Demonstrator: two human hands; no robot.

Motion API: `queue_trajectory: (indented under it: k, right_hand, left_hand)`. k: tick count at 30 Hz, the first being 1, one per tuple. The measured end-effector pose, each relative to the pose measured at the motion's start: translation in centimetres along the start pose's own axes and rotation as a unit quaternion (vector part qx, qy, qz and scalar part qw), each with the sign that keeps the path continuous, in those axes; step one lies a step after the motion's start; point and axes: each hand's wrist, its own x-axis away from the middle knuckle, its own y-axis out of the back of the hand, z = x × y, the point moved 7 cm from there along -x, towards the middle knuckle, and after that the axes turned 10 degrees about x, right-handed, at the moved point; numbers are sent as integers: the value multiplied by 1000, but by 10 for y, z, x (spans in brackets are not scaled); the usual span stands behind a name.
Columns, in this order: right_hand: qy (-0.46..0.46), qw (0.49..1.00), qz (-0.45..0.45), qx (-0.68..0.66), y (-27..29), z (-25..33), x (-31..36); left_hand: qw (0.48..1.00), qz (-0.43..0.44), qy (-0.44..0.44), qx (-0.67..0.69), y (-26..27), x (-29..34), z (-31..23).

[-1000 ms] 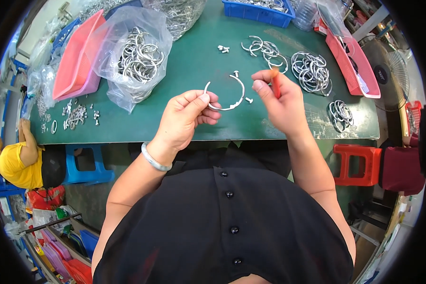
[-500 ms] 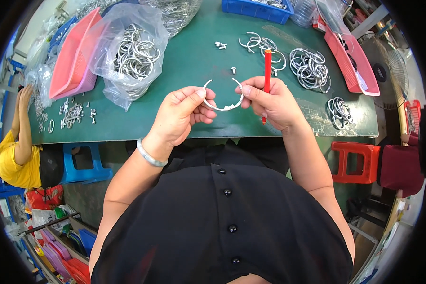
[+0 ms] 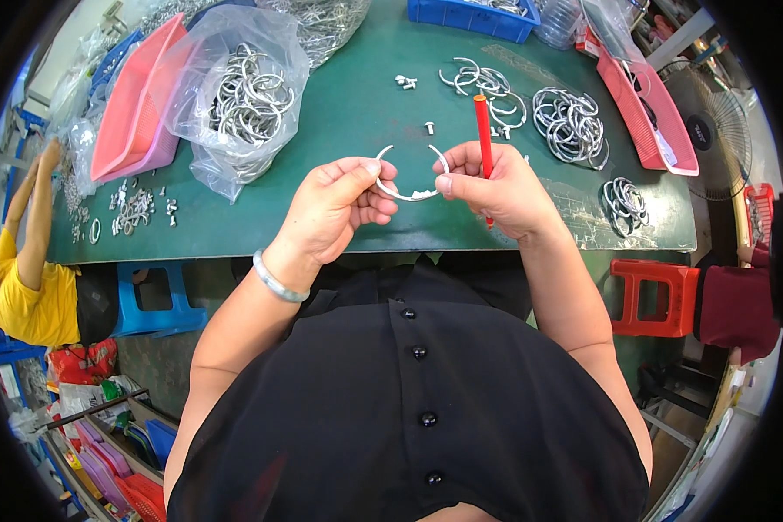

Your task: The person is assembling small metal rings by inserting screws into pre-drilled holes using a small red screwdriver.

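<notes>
A thin silver open bangle (image 3: 406, 198) is held up between my two hands over the near part of the table, its gap facing away from me. My left hand (image 3: 326, 209) pinches its left side between thumb and fingers. On the right side, my right hand (image 3: 509, 196) grips it with thumb and forefinger. That same hand also keeps a red pen (image 3: 485, 130) standing up among its fingers. Light spots show on the bangle's lower curve; I cannot tell what they are. Just beyond lies a small metal piece (image 3: 429, 128).
Silver bangles lie in a pile (image 3: 570, 128), a smaller pile (image 3: 625, 207) and a loose group (image 3: 483, 80). A clear bag (image 3: 274, 165) of bangles stands left, beside a pink basket (image 3: 135, 113). A blue tray (image 3: 470, 19) sits far back. A person in yellow (image 3: 39, 300) works at left.
The red pen has tilted, its top shifting left. My right thumb has moved slightly on the bangle. The person at left has raised their hands away from the table's small parts.
</notes>
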Motion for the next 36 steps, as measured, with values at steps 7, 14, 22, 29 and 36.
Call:
queue_trajectory:
  k: [7,14,22,29,36]
  right_hand:
    - [16,1000,-18,10,0,0,2]
    - [31,999,-29,25,2,-1,3]
    - [77,996,-48,9,2,5,8]
    - [235,954,-40,185,-25,49,24]
    - [256,938,-53,228,-25,52,25]
  left_hand:
    - [1000,7,-11,-5,-2,1,0]
    - [1000,12,-3,5,-3,2,-1]
    - [999,38,-15,8,-1,-1,3]
    - [990,108,-31,90,-2,-7,11]
    - [990,110,-33,77,-5,-6,10]
